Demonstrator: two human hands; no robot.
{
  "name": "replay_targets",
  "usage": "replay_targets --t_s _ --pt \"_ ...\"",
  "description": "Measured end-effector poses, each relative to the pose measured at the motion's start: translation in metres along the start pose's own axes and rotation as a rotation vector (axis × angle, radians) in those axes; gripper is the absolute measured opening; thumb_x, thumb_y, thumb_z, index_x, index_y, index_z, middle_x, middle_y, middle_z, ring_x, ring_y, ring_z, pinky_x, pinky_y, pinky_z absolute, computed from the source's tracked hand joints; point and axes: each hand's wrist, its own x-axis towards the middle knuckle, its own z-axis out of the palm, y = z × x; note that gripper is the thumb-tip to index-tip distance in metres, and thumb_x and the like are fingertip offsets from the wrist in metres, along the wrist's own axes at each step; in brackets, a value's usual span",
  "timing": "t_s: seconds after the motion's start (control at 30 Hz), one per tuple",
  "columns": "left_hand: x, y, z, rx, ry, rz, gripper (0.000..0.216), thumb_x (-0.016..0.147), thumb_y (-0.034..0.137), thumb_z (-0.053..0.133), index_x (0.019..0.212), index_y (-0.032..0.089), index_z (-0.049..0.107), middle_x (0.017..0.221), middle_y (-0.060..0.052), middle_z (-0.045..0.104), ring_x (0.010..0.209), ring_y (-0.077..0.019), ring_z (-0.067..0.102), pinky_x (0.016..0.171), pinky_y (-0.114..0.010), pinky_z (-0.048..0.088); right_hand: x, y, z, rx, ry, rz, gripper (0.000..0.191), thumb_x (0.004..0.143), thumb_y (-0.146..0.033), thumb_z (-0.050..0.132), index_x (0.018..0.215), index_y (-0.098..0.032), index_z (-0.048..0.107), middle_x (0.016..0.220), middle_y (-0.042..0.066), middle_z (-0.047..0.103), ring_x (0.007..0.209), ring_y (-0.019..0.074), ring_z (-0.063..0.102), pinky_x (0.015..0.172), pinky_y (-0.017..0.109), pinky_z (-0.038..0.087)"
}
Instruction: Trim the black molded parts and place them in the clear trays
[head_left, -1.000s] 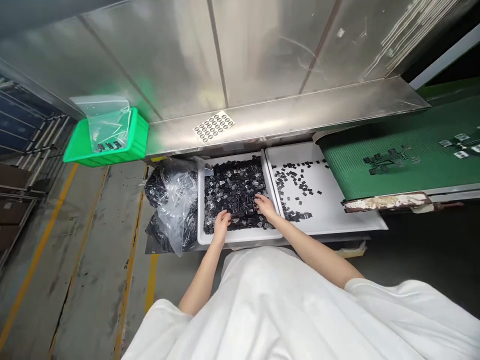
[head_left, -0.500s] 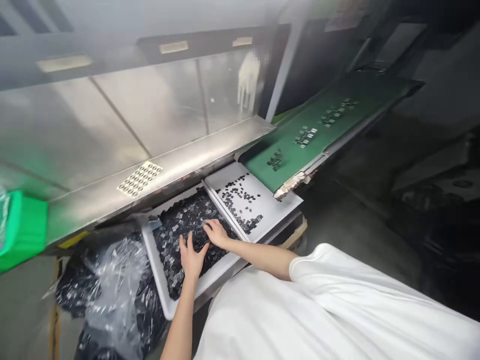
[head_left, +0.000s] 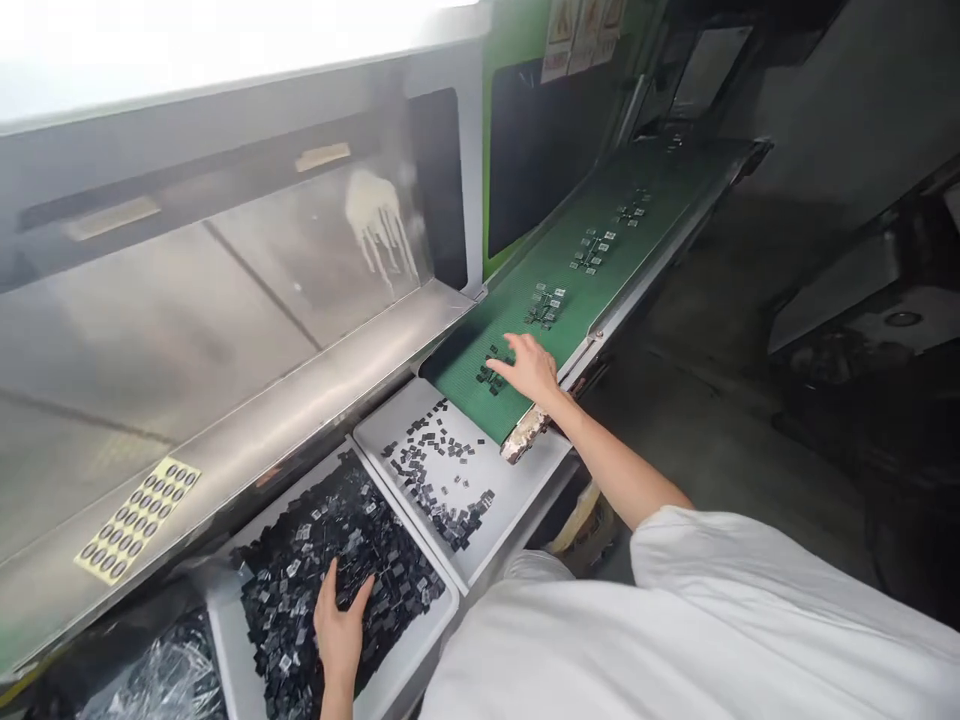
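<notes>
My left hand is over the near white tray, its thumb and fingers apart above a heap of small black plastic pieces. Nothing shows between its fingers. At the lower end of a green conveyor belt, my right hand reaches over a branched cluster of black plastic parts, fingers spread. The fingertips are beside or just above the cluster; I cannot tell whether they touch it. Further up the belt lie more such clusters.
A second white tray with scattered black pieces sits under the belt's end. A sheet of round stickers lies on the metal ledge. Clear and black plastic bags are at the lower left. A machine stands behind.
My right hand has moved from the heap in the near tray up to the cluster at the belt's end. My left hand stays over the heap. The view has turned right.
</notes>
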Motion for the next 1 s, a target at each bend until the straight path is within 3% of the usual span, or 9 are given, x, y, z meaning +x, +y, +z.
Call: replay_targets --t_s 0.1,0.2,0.4,0.53,0.67,0.77,0.83,1.0 --pt "-0.004 0.001 -0.001 0.0 0.012 -0.046 0.1 0.081 0.075 0.063 0.165 0.025 0.04 0.169 -0.014 0.042 0.156 -0.0433 0.039 0.129 -0.056 0.034 0.017 0.002 0.007 0.028 -0.241 0.004 0.04 0.084 -0.032 0.084 0.122 -0.024 0.075 0.1 0.005 0.075 0.098 0.0281 0.07 0.088 0.036 0.052" --pt "-0.008 -0.001 -0.001 0.013 0.028 -0.104 0.098 0.081 0.073 0.063 0.164 0.027 0.041 0.169 -0.012 0.043 0.157 -0.0414 0.038 0.129 -0.053 0.036 0.034 0.009 0.0 0.101 -0.305 -0.013 0.019 0.085 -0.025 0.081 0.104 -0.024 0.077 0.083 -0.002 0.072 0.083 0.0197 0.069 0.077 0.028 0.049" --pt "-0.016 -0.003 0.004 0.021 0.11 -0.225 0.097 0.079 0.071 0.068 0.163 0.027 0.043 0.168 -0.012 0.045 0.155 -0.0401 0.044 0.129 -0.05 0.035 0.115 0.052 -0.06 0.122 -0.156 -0.101 0.03 0.084 -0.023 0.081 0.113 -0.022 0.075 0.087 0.0 0.073 0.084 0.02 0.068 0.078 0.03 0.048" --pt "-0.017 0.001 0.003 0.048 0.121 -0.233 0.094 0.08 0.067 0.069 0.162 0.027 0.044 0.167 -0.013 0.046 0.154 -0.0399 0.045 0.126 -0.05 0.038 0.157 0.074 -0.075 -0.006 -0.149 -0.199 0.034 0.085 -0.027 0.082 0.118 -0.023 0.073 0.091 0.002 0.074 0.088 0.0245 0.067 0.083 0.036 0.05" --pt "-0.02 0.006 0.002 0.066 0.159 -0.247 0.094 0.078 0.064 0.073 0.161 0.028 0.045 0.158 -0.012 0.056 0.15 -0.0398 0.05 0.122 -0.049 0.045 0.165 0.091 -0.069 -0.133 -0.066 -0.324 0.03 0.092 -0.043 0.079 0.115 -0.024 0.074 0.117 0.011 0.071 0.117 0.0357 0.06 0.104 0.051 0.048" --pt "-0.021 0.009 0.003 0.074 0.189 -0.246 0.092 0.077 0.062 0.075 0.159 0.032 0.047 0.15 -0.009 0.064 0.146 -0.0397 0.055 0.118 -0.049 0.049 0.165 0.102 -0.067 -0.179 -0.005 -0.333 0.042 0.092 -0.049 0.078 0.122 -0.021 0.073 0.137 0.016 0.061 0.13 0.0408 0.053 0.111 0.058 0.043" --pt "-0.022 0.01 0.004 0.07 0.191 -0.243 0.092 0.077 0.062 0.074 0.159 0.033 0.046 0.148 -0.008 0.066 0.145 -0.0394 0.055 0.118 -0.049 0.049 0.166 0.106 -0.067 -0.167 -0.042 -0.269 0.048 0.091 -0.048 0.079 0.128 -0.02 0.071 0.137 0.016 0.062 0.124 0.0397 0.057 0.108 0.057 0.045" --pt "-0.021 0.007 0.003 0.093 0.18 -0.207 0.098 0.073 0.066 0.075 0.161 0.034 0.044 0.142 -0.011 0.069 0.14 -0.0436 0.06 0.11 -0.054 0.054 0.165 0.102 -0.065 -0.14 -0.206 -0.139 0.054 0.09 -0.05 0.08 0.135 -0.024 0.07 0.111 0.01 0.073 0.103 0.0343 0.067 0.097 0.05 0.051"
